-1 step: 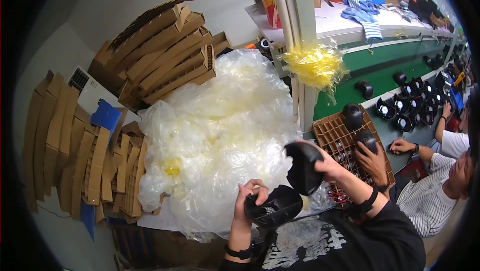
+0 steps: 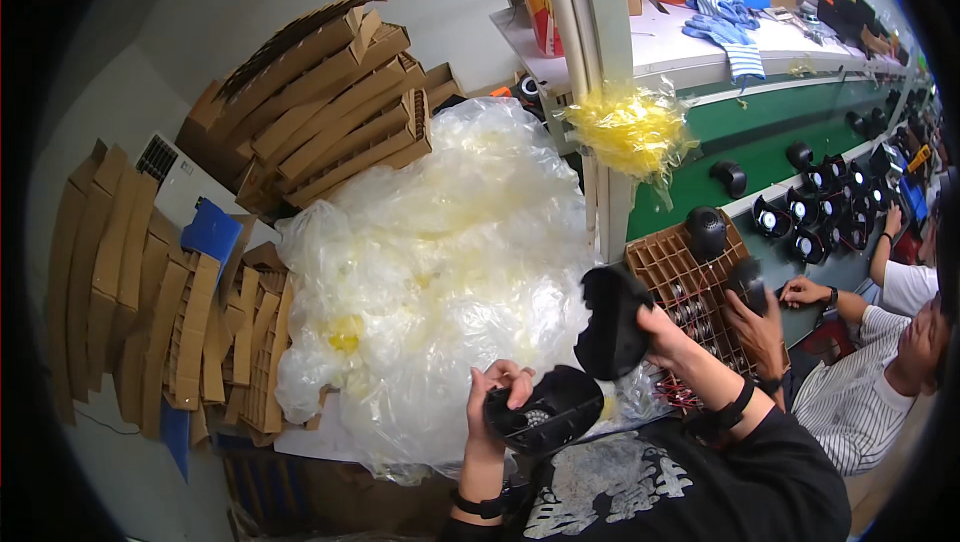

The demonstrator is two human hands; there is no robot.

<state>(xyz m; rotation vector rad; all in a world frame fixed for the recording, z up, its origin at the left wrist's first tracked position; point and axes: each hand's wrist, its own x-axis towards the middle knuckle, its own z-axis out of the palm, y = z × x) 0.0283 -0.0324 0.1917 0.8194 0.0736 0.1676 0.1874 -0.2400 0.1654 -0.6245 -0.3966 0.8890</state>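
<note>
Two black shells, one per hand, unjoined, before a heap of clear plastic bags [image 2: 470, 272]. Left hand [image 2: 490, 400]: grip closed on the rim of the lower shell [image 2: 562, 407], hollow facing up, nearly unmoved. Right hand [image 2: 670, 340]: grip closed on the upper shell [image 2: 610, 327], now raised slightly and drawn back from the other, so the pair remains separate pieces. Co-worker's hand [image 2: 757, 332]: one rounded black piece [image 2: 747, 282], shifted and blurred, beside the divided cardboard tray [image 2: 652, 264].

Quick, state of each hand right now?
Left hand: closed, holding a black shell.
Right hand: closed, holding another black shell.
</note>
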